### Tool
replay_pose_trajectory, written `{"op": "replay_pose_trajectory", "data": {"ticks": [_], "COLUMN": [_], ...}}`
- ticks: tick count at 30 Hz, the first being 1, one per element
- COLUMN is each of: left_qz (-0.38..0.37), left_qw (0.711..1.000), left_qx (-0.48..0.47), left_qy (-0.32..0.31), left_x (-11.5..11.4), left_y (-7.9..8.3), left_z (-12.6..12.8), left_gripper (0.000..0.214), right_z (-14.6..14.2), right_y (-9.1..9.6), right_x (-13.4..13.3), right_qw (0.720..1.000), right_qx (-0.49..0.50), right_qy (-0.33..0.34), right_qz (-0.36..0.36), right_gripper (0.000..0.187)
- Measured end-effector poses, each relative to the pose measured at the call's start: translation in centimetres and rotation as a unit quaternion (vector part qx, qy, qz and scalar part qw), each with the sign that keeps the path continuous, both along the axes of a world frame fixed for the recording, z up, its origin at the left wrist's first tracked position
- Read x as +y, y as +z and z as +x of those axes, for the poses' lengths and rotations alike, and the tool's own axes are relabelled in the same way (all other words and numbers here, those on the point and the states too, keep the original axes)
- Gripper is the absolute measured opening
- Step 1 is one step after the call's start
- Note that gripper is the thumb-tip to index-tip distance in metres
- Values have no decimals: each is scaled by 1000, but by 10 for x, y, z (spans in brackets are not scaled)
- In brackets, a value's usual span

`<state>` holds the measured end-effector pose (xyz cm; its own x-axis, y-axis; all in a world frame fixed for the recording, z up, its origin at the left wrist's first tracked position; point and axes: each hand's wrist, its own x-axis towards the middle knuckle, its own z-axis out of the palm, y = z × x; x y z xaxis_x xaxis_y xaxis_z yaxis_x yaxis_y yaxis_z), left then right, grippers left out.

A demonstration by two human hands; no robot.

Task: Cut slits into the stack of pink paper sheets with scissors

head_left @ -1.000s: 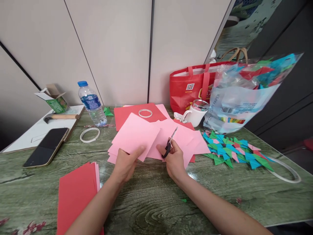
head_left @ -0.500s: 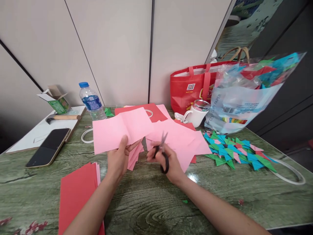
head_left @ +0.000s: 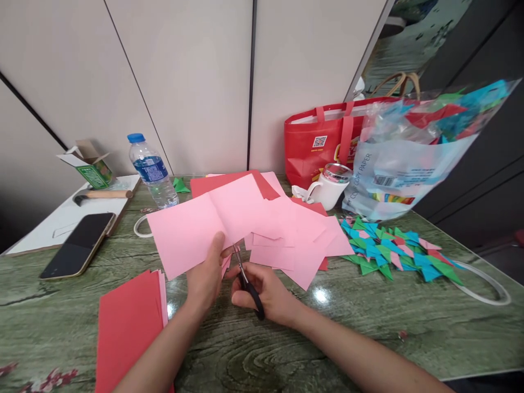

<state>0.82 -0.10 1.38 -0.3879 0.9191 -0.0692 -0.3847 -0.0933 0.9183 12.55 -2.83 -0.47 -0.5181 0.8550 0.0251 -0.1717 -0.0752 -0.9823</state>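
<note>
My left hand (head_left: 208,273) pinches a creased sheet of pink paper (head_left: 184,226) near the middle of its lower edge, thumb on top. The sheet is held above the table and tilted. In my right hand (head_left: 266,289) is a pair of black-handled scissors (head_left: 249,286), fingers wrapped round the loops. Its blades point up at the lower edge of the sheet, beside the crease and my left fingertips. Whether the blades have entered the paper I cannot tell. Behind and right of the hands lie several loose pink sheets (head_left: 303,267), partly overlapped by the held one.
Red paper (head_left: 126,327) is stacked at front left. A phone (head_left: 77,245), hammer (head_left: 108,194) and water bottle (head_left: 153,174) stand or lie at left. To the right are a white mug (head_left: 329,188), red bag (head_left: 307,144), plastic bag (head_left: 401,164) and folded paper pieces (head_left: 385,248).
The scissors have come left and down to the lower edge of the pink sheet, blades now tipped up-left. My left hand has moved slightly right, and the sheet has turned, its left end lower.
</note>
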Motion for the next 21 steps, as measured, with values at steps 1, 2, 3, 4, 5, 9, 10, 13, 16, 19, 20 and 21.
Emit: {"op": "replay_pose_trajectory", "data": {"ticks": [1,2,3,4,5,9,10,13,16,19,20,21], "left_qz": [3,7,11,16,20,22,21,32,9,-57,-78,-102], "left_qw": [1000,999,999,999,998,999,999,998,1000,997,994,989], "left_qx": [-9,-19,-28,-37,-42,-36,-37,-49,-24,43,70,96], "left_qy": [13,25,32,35,37,23,16,2,5,-9,-22,-39], "left_x": [1,1,2,2,2,0,0,0,0,-5,-7,-9], "left_y": [2,3,5,6,7,7,7,5,3,2,3,4], "left_z": [1,1,1,2,2,3,4,3,1,2,2,3], "left_gripper": [29,29,29,30,31,35,35,35,35,36,37,38], "right_z": [0,0,0,0,0,2,2,2,2,2,3,3], "right_y": [-1,-1,-2,-2,-2,1,2,4,5,5,5,5], "right_x": [-1,-1,-1,-1,0,2,2,1,1,2,2,3], "right_qw": [1000,1000,1000,1000,1000,1000,1000,1000,1000,1000,1000,1000], "right_qx": [0,2,3,5,5,2,0,-1,-1,-1,-2,-5], "right_qy": [-1,-3,-5,-5,-4,5,7,14,18,22,23,22], "right_qz": [-3,-5,-7,-6,-6,-6,-8,-16,-20,-13,-9,-7], "right_gripper": [32,32,32,32,32,29,29,29,31,35,36,36]}}
